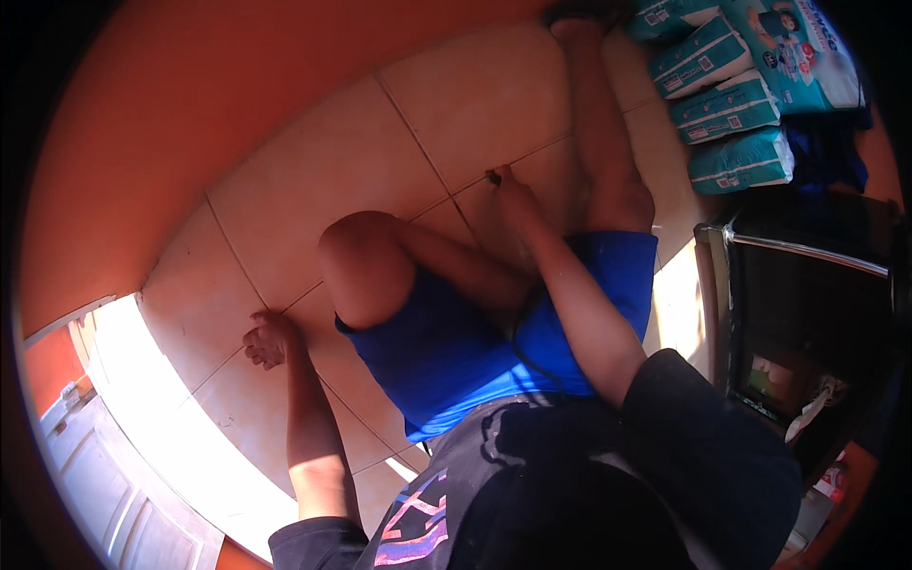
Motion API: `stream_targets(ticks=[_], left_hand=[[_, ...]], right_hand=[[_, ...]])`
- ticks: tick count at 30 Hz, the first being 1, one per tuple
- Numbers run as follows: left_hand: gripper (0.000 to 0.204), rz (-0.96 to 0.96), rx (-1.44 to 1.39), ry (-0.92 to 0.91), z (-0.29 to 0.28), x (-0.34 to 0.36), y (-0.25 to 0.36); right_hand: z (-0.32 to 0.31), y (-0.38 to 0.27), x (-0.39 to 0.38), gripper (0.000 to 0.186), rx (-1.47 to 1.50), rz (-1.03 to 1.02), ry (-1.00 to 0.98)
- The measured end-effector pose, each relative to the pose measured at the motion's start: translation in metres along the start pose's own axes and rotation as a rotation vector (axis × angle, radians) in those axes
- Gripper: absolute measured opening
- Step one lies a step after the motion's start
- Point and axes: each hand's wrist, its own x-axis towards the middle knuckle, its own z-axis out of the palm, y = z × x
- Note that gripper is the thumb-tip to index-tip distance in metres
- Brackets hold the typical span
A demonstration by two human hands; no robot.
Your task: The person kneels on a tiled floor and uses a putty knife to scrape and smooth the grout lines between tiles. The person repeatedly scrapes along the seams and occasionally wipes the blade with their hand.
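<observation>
I sit on a tiled floor (313, 161) in blue shorts, left knee bent up, right leg stretched out. My right hand (508, 185) reaches forward and is closed around a small dark tool (494, 176) whose tip touches a grout line between tiles. What kind of tool it is cannot be made out. My left hand (266, 340) rests on the floor beside my left thigh, fingers curled, with nothing in it.
An orange wall (190, 95) borders the floor at the far side. Several teal soft packs (731, 104) are stacked at the upper right. A dark cabinet (807, 304) stands on the right. A white panelled door (95, 465) and bright sunlight lie at lower left.
</observation>
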Motion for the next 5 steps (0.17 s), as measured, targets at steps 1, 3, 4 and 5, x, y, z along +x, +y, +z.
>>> stream_targets(ticks=[1, 3, 4, 5], left_hand=[[0.062, 0.0, 0.0, 0.016, 0.003, 0.003, -0.006], [0.063, -0.013, 0.003, 0.019, 0.008, 0.005, -0.007], [0.062, -0.014, -0.001, -0.012, 0.005, 0.004, -0.008], [0.062, -0.015, -0.005, -0.042, 0.003, 0.004, -0.005]], right_hand=[[0.01, -0.002, -0.017, 0.041, -0.005, -0.01, -0.015], [0.012, -0.006, -0.025, 0.044, -0.02, -0.029, -0.03], [0.014, -0.004, -0.029, 0.047, -0.021, -0.031, -0.042], [0.015, -0.001, -0.032, 0.05, -0.022, -0.033, -0.055]])
